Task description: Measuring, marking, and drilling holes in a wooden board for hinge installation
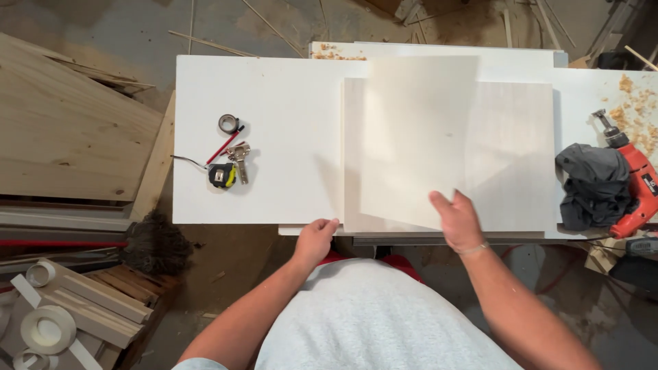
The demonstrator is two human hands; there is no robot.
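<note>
Your right hand point(458, 223) pinches the thin sheet point(418, 137) at its 6 o'clock edge, above the board point(514, 157). Your left hand point(317, 240) curls on the desk point(274, 137) edge. Lay it flat, edges lined up.

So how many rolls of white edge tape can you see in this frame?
3, all at the bottom left beside the bench: a small roll highest up, a large roll below it, and a third roll cut off by the lower edge. More may lie outside the view.
</note>
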